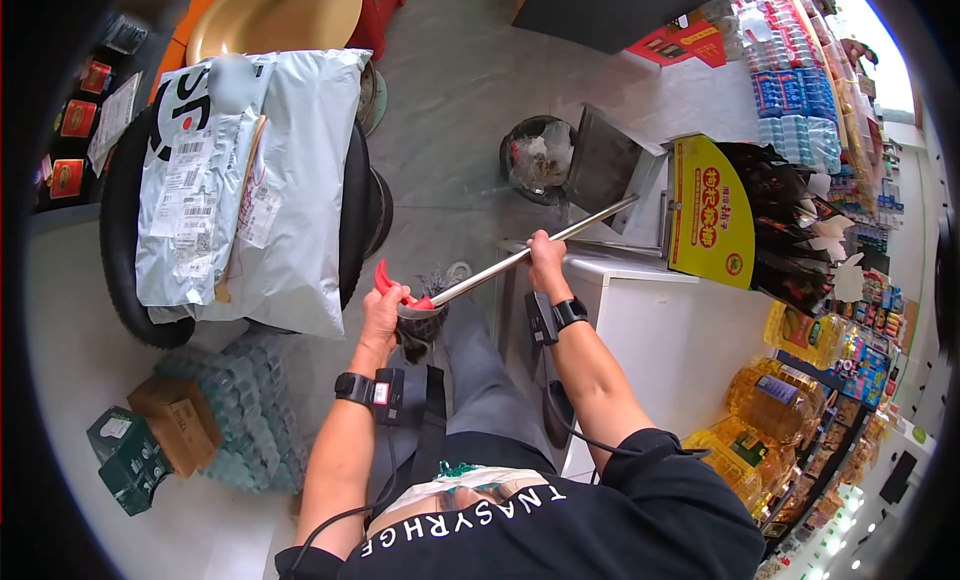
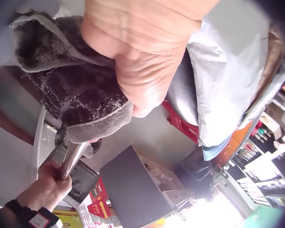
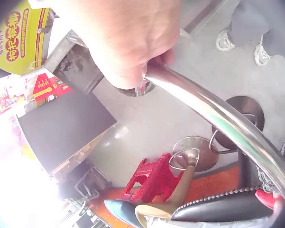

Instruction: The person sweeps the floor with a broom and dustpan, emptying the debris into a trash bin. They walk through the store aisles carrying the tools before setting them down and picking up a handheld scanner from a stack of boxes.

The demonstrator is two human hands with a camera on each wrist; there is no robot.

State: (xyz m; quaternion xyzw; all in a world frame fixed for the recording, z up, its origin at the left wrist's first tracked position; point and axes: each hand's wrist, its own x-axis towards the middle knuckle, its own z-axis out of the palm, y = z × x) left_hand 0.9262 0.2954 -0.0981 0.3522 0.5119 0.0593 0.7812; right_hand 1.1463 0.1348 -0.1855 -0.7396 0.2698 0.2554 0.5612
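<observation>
Mop (image 1: pixel 535 250) is in both hands, held off the floor (image 1: pixel 440 160) in front of the person's legs. Metal pole slants from the left hand out past the right, far end overlapping a grey panel (image 1: pixel 600 155) in the head view; can't tell if it touches.

Left hand (image 1: pixel 379 318): fingers curled round the red fitting (image 1: pixel 383 276) at the mop-head end. Dark shaggy cloth (image 2: pixel 80 92) with a lighter grey band hangs right at that hand, bunched up in the left wrist view.

Right hand (image 1: pixel 547 263): closed round the pole partway along, well apart from the left. Both wrists carry strapped-on gear.

Around: bin (image 1: pixel 540 160) with a liner and rubbish on the floor ahead, just beside the grey panel. White cabinet (image 1: pixel 650 350) to the person's right, yellow display box (image 1: pixel 708 210) near its far end, oil jugs (image 1: pixel 775 400) further right. To the left, big pale parcel (image 1: pixel 290 260) on a black chair (image 1: pixel 120 210); brown carton (image 1: pixel 178 425) and dark green box (image 1: pixel 128 460) below it in the view. Red stool (image 1: pixel 385 10) further off.
</observation>
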